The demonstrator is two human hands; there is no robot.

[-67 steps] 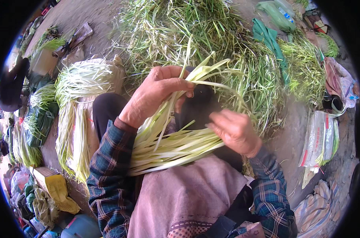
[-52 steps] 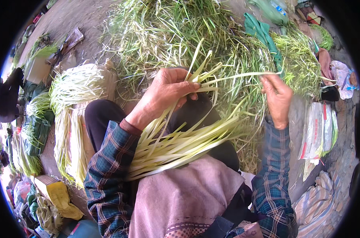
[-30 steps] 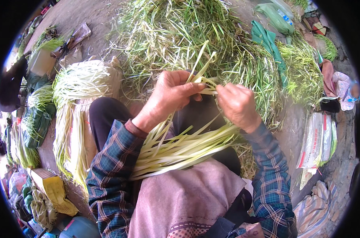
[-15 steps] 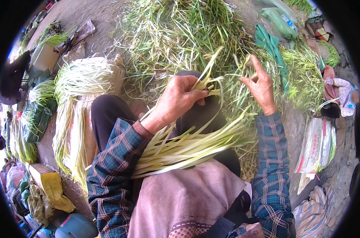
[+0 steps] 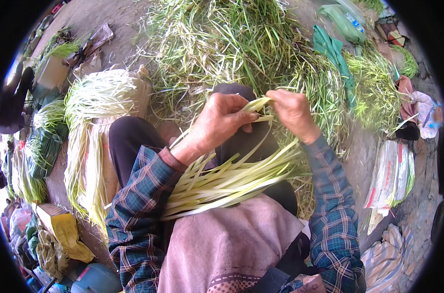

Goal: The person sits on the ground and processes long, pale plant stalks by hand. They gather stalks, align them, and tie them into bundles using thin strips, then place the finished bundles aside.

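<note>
The fingers of the left hand (image 5: 216, 121) were closed on a few yellow-green stalks (image 5: 256, 104), near the centre of the frame; the thumb hid their middle part. Just to the right, the right hand (image 5: 295, 116) pinched the tip of this small bunch between bent fingers.

Below both hands, apart from the fingertips, a larger bundle (image 5: 231, 188) lay across the lap, with flat, smooth, ribbon-like blades. The left plaid sleeve (image 5: 146, 183) covered its left end. Under it was a ribbed pinkish cloth (image 5: 231, 229).

A dark knee (image 5: 133, 139) stood between the left hand and a pale stalk pile (image 5: 102, 97) at the left. A tangled grassy heap (image 5: 227, 44) filled the upper centre. Farther out were a crumpled green sheet (image 5: 333, 51) at upper right, a whitish sack (image 5: 389, 171) at right, and a box (image 5: 53, 215) at lower left.
</note>
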